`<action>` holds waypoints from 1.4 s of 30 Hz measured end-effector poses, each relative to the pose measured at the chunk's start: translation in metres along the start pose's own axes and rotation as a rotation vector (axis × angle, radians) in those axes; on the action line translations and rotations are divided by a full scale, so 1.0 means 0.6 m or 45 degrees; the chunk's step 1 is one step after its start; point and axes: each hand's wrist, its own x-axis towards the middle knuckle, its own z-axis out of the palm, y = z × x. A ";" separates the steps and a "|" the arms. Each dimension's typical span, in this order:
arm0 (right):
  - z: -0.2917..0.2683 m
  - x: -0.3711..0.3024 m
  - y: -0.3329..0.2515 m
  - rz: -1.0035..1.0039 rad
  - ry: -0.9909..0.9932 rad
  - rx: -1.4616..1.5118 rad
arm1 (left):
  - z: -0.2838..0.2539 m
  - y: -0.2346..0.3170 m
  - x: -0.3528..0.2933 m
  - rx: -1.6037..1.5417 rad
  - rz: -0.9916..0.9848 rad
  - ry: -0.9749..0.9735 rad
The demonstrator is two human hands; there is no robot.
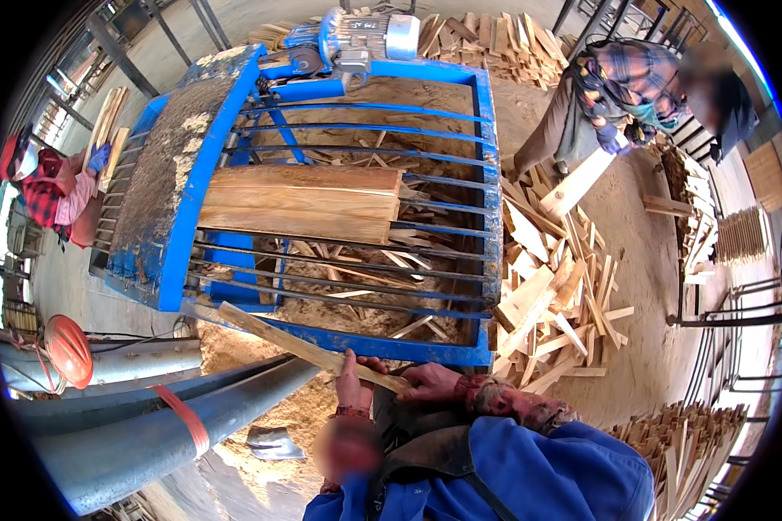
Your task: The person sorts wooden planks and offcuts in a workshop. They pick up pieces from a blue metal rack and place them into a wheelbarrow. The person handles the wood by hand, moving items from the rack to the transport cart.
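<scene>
Blue jacket cloth fills the lower edge, nearest the camera. Just beyond it, the person's left hand and right hand each have their grip clamped on a narrow wooden strip, the right at its near end. The strip slants away leftward by the near side of a blue machine frame, where wide boards lie across dark bars. Offcuts heap to the right.

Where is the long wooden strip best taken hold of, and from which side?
Probably by the near end of the wooden strip, from the wearer's side: it is long and narrow, slanting away toward the blue frame, and the left hand and right hand grip it there.
</scene>
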 end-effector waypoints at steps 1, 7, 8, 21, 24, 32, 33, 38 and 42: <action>0.002 0.001 0.003 0.000 0.005 -0.004 | 0.000 0.000 0.000 0.009 -0.006 0.000; 0.007 -0.002 0.004 0.030 0.003 0.028 | -0.004 -0.001 -0.001 0.023 -0.035 0.024; 0.010 0.000 0.013 0.031 0.006 0.056 | -0.005 0.000 0.001 0.020 -0.030 -0.003; 0.012 0.006 0.017 0.059 -0.023 -0.040 | -0.007 -0.007 0.001 0.010 -0.051 0.013; 0.018 0.008 0.027 -0.017 0.039 -0.067 | -0.003 -0.006 -0.002 0.016 -0.044 0.024; 0.008 0.006 0.010 -0.005 -0.012 -0.060 | -0.001 -0.006 -0.004 -0.018 0.000 0.004; 0.009 0.005 0.011 -0.013 0.000 -0.049 | 0.003 -0.004 -0.006 -0.019 -0.004 0.005; 0.008 0.005 0.009 0.000 -0.015 -0.056 | 0.001 -0.007 -0.003 -0.073 0.002 -0.016; 0.002 0.007 -0.005 -0.005 -0.012 -0.077 | -0.002 -0.009 -0.001 -0.107 0.008 -0.034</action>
